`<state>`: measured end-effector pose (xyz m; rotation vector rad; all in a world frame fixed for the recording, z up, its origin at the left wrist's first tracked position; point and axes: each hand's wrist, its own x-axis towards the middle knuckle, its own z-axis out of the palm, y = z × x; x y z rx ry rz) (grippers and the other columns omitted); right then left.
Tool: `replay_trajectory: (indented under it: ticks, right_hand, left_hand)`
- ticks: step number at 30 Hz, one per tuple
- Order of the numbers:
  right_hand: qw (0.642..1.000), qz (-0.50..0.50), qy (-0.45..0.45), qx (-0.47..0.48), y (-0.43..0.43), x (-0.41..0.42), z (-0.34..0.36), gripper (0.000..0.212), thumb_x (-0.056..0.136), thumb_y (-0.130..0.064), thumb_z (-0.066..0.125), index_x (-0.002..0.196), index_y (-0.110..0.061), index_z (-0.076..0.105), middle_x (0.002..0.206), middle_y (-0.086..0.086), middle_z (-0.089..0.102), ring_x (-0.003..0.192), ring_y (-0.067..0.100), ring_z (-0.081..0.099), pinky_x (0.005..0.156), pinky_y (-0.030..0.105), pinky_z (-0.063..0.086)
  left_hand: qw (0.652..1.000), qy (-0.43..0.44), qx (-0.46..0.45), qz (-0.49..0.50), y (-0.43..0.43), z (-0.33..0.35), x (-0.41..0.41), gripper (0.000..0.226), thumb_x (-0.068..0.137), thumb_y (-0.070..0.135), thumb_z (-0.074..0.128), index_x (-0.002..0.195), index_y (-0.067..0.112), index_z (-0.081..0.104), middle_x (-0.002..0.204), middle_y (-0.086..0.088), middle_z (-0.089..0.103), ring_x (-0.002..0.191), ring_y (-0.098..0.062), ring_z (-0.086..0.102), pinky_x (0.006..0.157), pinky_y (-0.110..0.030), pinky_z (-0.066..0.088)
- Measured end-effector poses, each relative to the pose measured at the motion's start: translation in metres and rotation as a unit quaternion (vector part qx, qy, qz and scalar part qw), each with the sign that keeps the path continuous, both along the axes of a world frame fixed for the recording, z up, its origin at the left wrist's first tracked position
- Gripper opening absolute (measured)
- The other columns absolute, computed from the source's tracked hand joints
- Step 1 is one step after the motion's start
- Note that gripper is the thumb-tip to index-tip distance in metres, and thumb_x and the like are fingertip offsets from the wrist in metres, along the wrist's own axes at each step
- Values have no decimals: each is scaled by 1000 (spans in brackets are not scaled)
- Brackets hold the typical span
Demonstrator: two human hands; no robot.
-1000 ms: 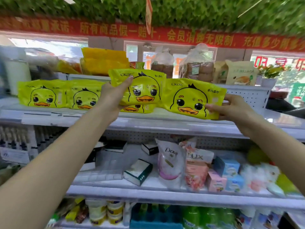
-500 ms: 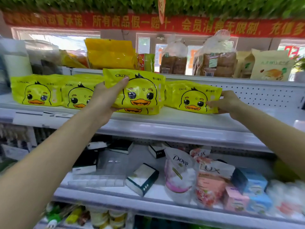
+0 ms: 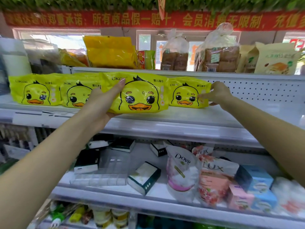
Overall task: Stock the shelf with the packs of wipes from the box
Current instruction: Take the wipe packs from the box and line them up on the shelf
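A duck-print wipes pack (image 3: 35,91) and a second pack (image 3: 77,95) stand face-out at the shelf's (image 3: 181,120) left end. Our left hand (image 3: 100,104) grips a third pack (image 3: 142,95) by its left end, fingers across its front. It hangs over the front edge, likely bound for the gap. Our right hand (image 3: 218,95) pinches the fourth pack (image 3: 186,95) by its right edge, probably to steady it upright near the perforated back panel (image 3: 257,90). Bagged bread (image 3: 216,58) sits on the tier above.

I'm in a small supermarket: white tiered shelf (image 3: 181,124) units, the same yellow wipe pack (image 3: 34,91) repeated in a row, bagged bread (image 3: 217,58) above, Dove pouch (image 3: 181,172) and Lux pouch (image 3: 214,184) below, red banner (image 3: 148,19) overhead.
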<state>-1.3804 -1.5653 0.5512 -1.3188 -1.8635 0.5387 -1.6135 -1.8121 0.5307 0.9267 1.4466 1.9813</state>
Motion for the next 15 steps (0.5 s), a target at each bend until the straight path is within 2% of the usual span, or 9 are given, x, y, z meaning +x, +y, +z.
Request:
replay_trajectory:
  ticks: [2,4,6,8,11,14,15]
  right_hand:
    - [997,-11,77,2,-10,6,6,58,84,-21,74,129,1,46,130,17,49,93,26,50,88,44,52]
    - [989,1,144,13,-28,16,15,52,86,-21,71,129,-6,47,130,18,49,91,23,51,84,39,51]
    - [979,108,171,-26,-53,24,23,45,87,-30,69,123,-9,52,121,15,56,89,21,58,78,32,52]
    - [956,234,150,-92,-80,29,29,51,85,-42,63,124,-12,53,117,11,60,96,21,63,85,34,54]
    - [943,311,76,-90,-104,33,36,62,76,-49,62,130,-19,53,121,2,63,107,19,64,91,36,53]
    - [945,291,136,-54,-100,42,40,52,68,-36,71,117,-19,64,113,1,71,101,23,68,87,36,54]
    - [947,273,165,-50,-96,46,40,53,65,-33,73,114,-17,66,109,3,72,98,24,69,84,35,55]
  left_hand:
    - [1000,12,0,-5,2,1,2,96,68,51,76,146,13,34,129,-6,61,100,-21,69,66,-36,61]
    - [1000,21,-4,-20,3,5,8,78,74,49,73,138,14,46,119,-4,67,93,-19,71,67,-35,61]
    - [999,31,-2,-44,7,14,18,42,86,44,66,119,20,59,105,0,73,85,-15,72,64,-32,61]
    - [997,40,1,-69,15,25,34,25,91,41,61,109,23,62,97,3,74,79,-13,73,63,-31,60]
    - [993,55,17,-98,35,44,58,29,91,39,63,114,22,61,96,2,74,73,-13,73,59,-32,60]
    - [989,73,-1,-128,57,59,77,62,86,44,69,136,14,48,117,-6,69,81,-19,73,60,-35,60]
    - [987,90,-7,-134,64,63,81,64,85,43,69,137,14,46,115,-6,69,79,-19,73,59,-35,59]
